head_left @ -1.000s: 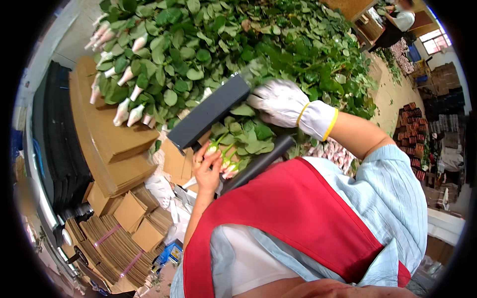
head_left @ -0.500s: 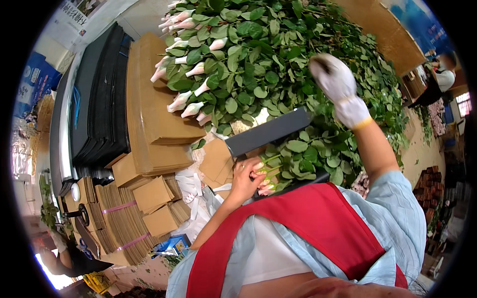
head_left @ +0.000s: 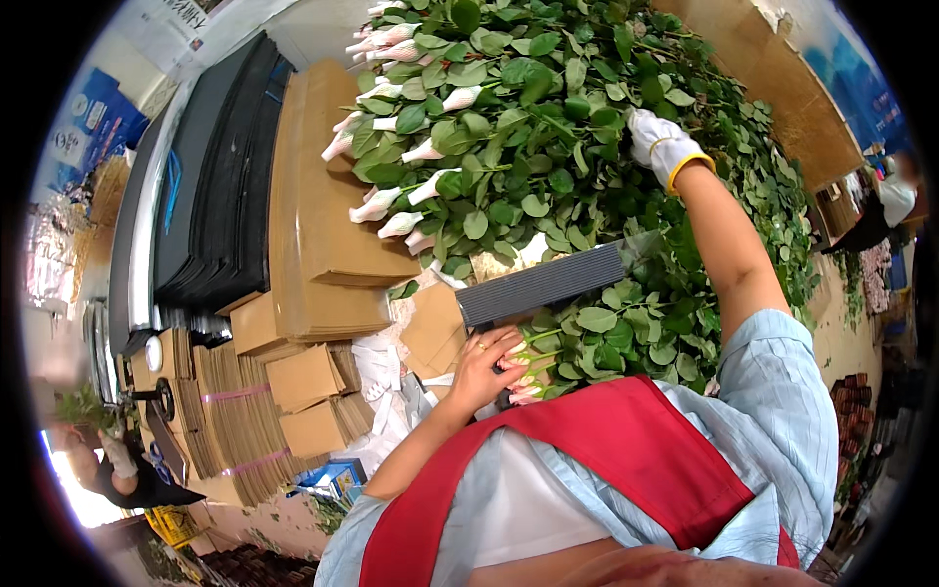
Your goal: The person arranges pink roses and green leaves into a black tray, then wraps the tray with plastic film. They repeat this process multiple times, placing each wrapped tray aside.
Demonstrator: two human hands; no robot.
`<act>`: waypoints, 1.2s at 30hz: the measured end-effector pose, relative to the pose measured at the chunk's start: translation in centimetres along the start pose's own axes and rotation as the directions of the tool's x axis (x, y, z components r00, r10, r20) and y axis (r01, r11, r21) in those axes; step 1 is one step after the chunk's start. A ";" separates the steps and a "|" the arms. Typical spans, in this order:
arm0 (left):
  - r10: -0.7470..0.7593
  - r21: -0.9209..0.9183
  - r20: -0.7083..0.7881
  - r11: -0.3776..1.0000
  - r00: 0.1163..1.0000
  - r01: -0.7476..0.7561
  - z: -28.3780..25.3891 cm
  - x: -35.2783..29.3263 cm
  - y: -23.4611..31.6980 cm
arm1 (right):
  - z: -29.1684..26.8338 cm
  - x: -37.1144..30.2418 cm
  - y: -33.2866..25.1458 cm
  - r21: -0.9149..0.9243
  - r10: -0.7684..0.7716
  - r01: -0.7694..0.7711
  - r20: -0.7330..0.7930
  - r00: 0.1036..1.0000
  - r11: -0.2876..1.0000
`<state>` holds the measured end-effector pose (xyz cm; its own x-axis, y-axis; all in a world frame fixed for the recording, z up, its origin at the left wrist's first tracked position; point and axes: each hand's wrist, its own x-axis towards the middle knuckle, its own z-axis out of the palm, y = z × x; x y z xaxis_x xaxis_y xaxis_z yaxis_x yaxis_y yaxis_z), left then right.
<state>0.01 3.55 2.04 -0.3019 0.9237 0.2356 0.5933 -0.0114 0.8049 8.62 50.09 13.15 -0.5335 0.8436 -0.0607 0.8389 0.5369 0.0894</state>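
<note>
My bare left hand (head_left: pixel 486 370) is curled around the heads of several pink roses (head_left: pixel 525 393), close to my apron. Their leafy stems (head_left: pixel 611 333) run off to the right. Just beyond them slants a dark grey corrugated board (head_left: pixel 543 284), with a clear sheet at its right end. My right hand (head_left: pixel 665 147), in a white glove with a yellow cuff, reaches into the big heap of roses (head_left: pixel 533 127). Its fingers curl down among the leaves, where the tips are hidden; what they grip cannot be made out. Pale netted buds (head_left: pixel 376 204) point left out of the heap.
Dark sheets (head_left: pixel 210 186) and a tall cardboard stack (head_left: pixel 333 186) stand on the left. Nearer are bundled cardboard pieces (head_left: pixel 237 411), white strips (head_left: pixel 377 367) and a blue box (head_left: pixel 333 477). Another person (head_left: pixel 122 470) is at the lower left, and one more (head_left: pixel 895 201) at far right.
My right hand has come down onto the far rose stems and leaves, its fingers now bent into them. My left hand stays at the rose heads. The whole view has shifted slightly.
</note>
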 end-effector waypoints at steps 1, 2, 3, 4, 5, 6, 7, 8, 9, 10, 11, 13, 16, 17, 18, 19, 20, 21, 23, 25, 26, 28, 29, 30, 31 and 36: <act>-0.006 0.002 -0.010 1.000 1.000 0.006 -0.1 -0.5 -0.2 | -4.2 -1.4 -2.5 -0.254 -0.115 0.170 0.218 0.969 0.952; 0.020 -0.012 -0.003 1.000 1.000 -0.020 0.0 -0.1 -0.2 | -2.9 0.6 -0.7 -0.230 -0.193 0.196 0.037 0.980 0.953; -0.004 0.004 -0.011 1.000 1.000 0.004 0.0 -0.3 0.0 | -4.6 -1.4 -3.5 -0.088 -0.277 0.263 -0.272 0.922 0.961; -0.042 0.013 -0.005 0.999 0.999 0.043 -0.1 -0.7 0.0 | -6.6 -3.8 -7.1 0.038 -0.279 0.361 -0.562 0.779 0.932; -0.065 0.017 0.012 0.998 0.998 0.065 -0.1 -0.6 0.0 | -6.1 -3.4 -9.0 0.023 -0.341 0.396 -0.466 0.816 0.918; -0.093 0.021 0.026 0.995 0.995 0.093 -0.2 -0.6 0.1 | -4.9 -2.6 -10.5 0.013 -0.404 0.438 -0.362 0.840 0.899; -0.221 0.005 0.084 0.975 0.972 0.222 -0.5 -0.1 1.0 | -3.9 -2.5 -11.0 0.026 -0.444 0.459 -0.211 0.871 0.888; -0.202 -0.013 0.043 0.979 0.978 0.203 -0.3 0.0 0.7 | -3.2 -0.9 -11.7 -0.020 -0.344 0.344 -0.014 0.939 0.939; -0.183 -0.032 0.037 0.982 0.982 0.184 0.1 0.0 0.6 | -2.8 0.4 -10.4 -0.013 -0.363 0.363 -0.009 0.932 0.932; -0.181 -0.046 0.014 0.982 0.983 0.181 0.0 -0.3 0.5 | -5.0 0.3 -11.0 -0.003 -0.405 0.405 -0.003 0.914 0.914; -0.175 -0.030 0.012 0.984 0.984 0.176 -0.2 -0.7 0.5 | -7.6 -1.6 -12.0 -0.002 -0.430 0.432 -0.101 0.897 0.902; -0.142 -0.016 0.022 0.990 0.990 0.142 -0.2 -1.1 0.5 | -12.2 -5.5 -12.0 0.181 -0.429 0.482 -0.266 0.863 0.857; -0.025 -0.040 -0.020 0.999 0.999 0.024 0.4 -1.3 -0.6 | -16.8 -7.3 -9.8 0.206 -0.325 0.434 -0.410 0.852 0.877; -0.051 -0.037 -0.014 0.998 0.999 0.050 0.3 -1.5 -0.5 | -20.1 -10.1 -8.9 0.325 -0.157 0.362 -0.516 0.842 0.874; -0.030 -0.026 -0.014 0.999 0.999 0.030 0.3 -1.1 -0.3 | -22.8 -13.2 -7.7 0.437 0.042 0.286 -0.603 0.797 0.853; -0.010 -0.009 -0.019 1.000 1.000 0.010 0.4 -0.6 -0.2 | -23.2 -13.8 -4.9 0.122 -0.143 0.397 -0.806 0.574 0.909; 0.005 0.001 -0.018 1.000 1.000 -0.005 0.8 -0.4 0.0 | -23.2 -14.6 -1.3 -0.222 -0.365 0.405 -0.875 0.319 0.887; 0.044 0.009 -0.037 0.999 0.998 -0.043 0.8 -0.3 -0.5 | -22.8 -15.8 0.8 -0.259 -0.390 0.339 -0.825 0.409 0.904; 0.059 0.028 -0.019 0.998 0.998 -0.058 0.7 -0.3 -0.9 | -21.2 -20.6 2.0 -0.331 -0.489 0.371 -0.702 0.518 0.868; -0.085 -0.011 0.007 0.996 0.996 0.085 0.3 -1.1 -1.2 | -15.7 -24.2 0.9 -0.296 -0.568 0.486 -0.480 0.669 0.823; -0.179 -0.039 0.033 0.983 0.983 0.180 0.2 -1.1 -1.1 | -13.2 -26.6 0.7 -0.274 -0.586 0.518 -0.351 0.730 0.810; 0.041 -0.007 -0.030 0.999 0.999 -0.041 0.7 -0.2 -1.6 | -8.2 -29.8 -0.4 0.001 -0.414 0.417 -0.122 0.902 0.909; 0.048 -0.019 -0.035 0.999 0.998 -0.049 0.9 -0.3 -1.9 | -8.1 -30.0 -1.7 0.132 -0.428 0.466 -0.241 0.871 0.875; 0.052 -0.029 -0.044 0.998 0.998 -0.053 1.0 -0.5 -2.3 | -8.1 -30.0 -3.3 0.253 -0.423 0.523 -0.360 0.832 0.814; -0.001 -0.027 -0.035 1.000 0.999 0.000 1.0 -0.5 -2.1 | -7.9 -29.8 -4.4 0.308 -0.543 0.596 -0.246 0.803 0.742; 0.032 -0.010 -0.050 0.999 0.998 -0.032 1.2 -0.5 -1.8 | -0.7 -26.3 -10.2 0.070 -0.636 0.654 0.332 0.697 0.753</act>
<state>0.01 3.53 -0.15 -0.3199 0.9027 0.2878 0.5949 -0.0450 0.8026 14.03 22.37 14.50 -0.8695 0.2450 -0.4289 0.2901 0.9561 -0.0419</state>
